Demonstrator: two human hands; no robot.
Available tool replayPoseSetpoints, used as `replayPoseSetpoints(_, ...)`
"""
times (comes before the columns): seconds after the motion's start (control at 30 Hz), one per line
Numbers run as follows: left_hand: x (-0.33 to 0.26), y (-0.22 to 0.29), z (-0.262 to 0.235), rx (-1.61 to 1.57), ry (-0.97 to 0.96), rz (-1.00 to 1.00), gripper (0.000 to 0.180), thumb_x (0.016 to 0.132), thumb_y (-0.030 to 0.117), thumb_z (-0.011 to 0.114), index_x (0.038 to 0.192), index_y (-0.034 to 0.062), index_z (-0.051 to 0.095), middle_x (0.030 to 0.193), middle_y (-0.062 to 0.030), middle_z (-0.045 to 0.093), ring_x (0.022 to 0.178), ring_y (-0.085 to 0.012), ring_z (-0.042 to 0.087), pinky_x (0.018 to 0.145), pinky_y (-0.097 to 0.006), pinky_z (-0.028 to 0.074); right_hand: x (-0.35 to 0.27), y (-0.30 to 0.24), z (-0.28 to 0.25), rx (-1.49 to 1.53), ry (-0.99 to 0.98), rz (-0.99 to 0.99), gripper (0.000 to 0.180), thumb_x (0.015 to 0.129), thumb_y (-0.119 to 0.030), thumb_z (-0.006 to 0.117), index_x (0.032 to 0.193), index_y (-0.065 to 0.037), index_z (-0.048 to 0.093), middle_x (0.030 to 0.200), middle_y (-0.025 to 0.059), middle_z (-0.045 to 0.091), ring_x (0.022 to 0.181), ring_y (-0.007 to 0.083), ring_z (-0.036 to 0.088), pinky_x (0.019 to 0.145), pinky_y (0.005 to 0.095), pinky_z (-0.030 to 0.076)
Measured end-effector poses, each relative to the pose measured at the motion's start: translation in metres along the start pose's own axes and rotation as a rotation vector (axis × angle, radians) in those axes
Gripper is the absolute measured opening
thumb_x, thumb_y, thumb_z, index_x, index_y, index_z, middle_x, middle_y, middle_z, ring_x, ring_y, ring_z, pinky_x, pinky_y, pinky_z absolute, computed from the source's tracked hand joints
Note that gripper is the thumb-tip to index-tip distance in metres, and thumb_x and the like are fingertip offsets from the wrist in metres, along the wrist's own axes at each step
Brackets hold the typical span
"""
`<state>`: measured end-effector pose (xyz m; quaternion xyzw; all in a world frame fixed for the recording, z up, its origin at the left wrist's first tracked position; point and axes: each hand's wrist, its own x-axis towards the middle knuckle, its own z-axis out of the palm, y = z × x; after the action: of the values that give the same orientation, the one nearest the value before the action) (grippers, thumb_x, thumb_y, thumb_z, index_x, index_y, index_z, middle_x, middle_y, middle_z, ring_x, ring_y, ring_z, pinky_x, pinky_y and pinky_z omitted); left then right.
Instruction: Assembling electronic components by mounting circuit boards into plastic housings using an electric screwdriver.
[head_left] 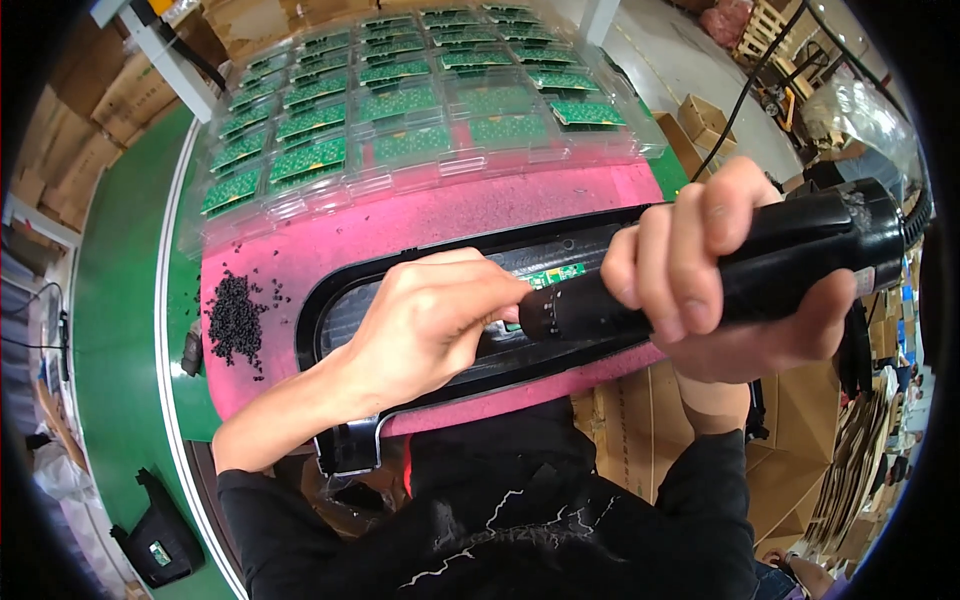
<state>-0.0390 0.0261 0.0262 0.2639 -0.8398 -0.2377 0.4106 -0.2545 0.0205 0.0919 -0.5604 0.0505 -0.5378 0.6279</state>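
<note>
Watching through the head view. The relation to mind: the green circuit board (562, 272) sits inside the long black housing (310, 330), just beyond the nose of the black power tool (780, 250) and partly hidden by it. The strip of board I can see runs roughly left to right, rising a little to the right, much as the housing does. Tool's long axis slants from upper right down toward the left, nose leftward.

Right hand (690, 265): grip wrapped firmly round the tool body. Left hand (425, 310): fingertips bunched at the nose, nearer the board than the right; I cannot tell whether that grip closes on anything small.

Housing rests on the pink mat (480, 205). Pile of small black pieces (235, 318) off its left end; clear trays (400, 168) of boards beyond.
</note>
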Motion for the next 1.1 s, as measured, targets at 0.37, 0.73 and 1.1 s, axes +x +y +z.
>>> replayPoseSetpoints(0.37, 0.004, 0.001, -0.010, -0.163, 0.166, -0.275, 0.012, 0.082, -0.007, 0.066, 0.092, -0.0022, 0.072, 0.081, -0.0127, 0.073, 0.073, -0.0200, 0.072, 0.066, -0.028, 0.056, -0.012, -0.006, -0.002, -0.072, 0.019, 0.078, 0.056, 0.087, -0.060, 0.064, 0.103, -0.009, 0.050, 0.065, -0.0027, 0.055, 0.053, 0.0105, 0.053, 0.055, 0.0275, 0.042)
replayPoseSetpoints(0.73, 0.003, 0.000, -0.003, -0.196, 0.029, -0.098, 0.011, 0.082, -0.006, 0.071, 0.092, -0.0042, 0.071, 0.083, -0.0126, 0.072, 0.073, -0.0196, 0.070, 0.068, -0.029, 0.056, -0.013, -0.010, 0.007, -0.086, 0.077, -0.225, 0.051, 0.081, -0.054, 0.073, 0.095, -0.012, 0.048, 0.061, -0.0050, 0.057, 0.051, 0.0073, 0.056, 0.056, 0.0239, 0.048)
replayPoseSetpoints(1.1, 0.000, -0.004, 0.001, -0.233, -0.006, -0.284, 0.013, 0.086, -0.005, 0.068, 0.098, -0.0021, 0.071, 0.084, -0.0107, 0.071, 0.073, -0.0168, 0.069, 0.062, -0.026, 0.055, -0.014, -0.021, 0.002, -0.093, 0.021, -0.365, 0.047, 0.079, -0.044, 0.078, 0.096, -0.009, 0.050, 0.063, -0.0035, 0.060, 0.051, 0.0069, 0.058, 0.055, 0.0225, 0.049)
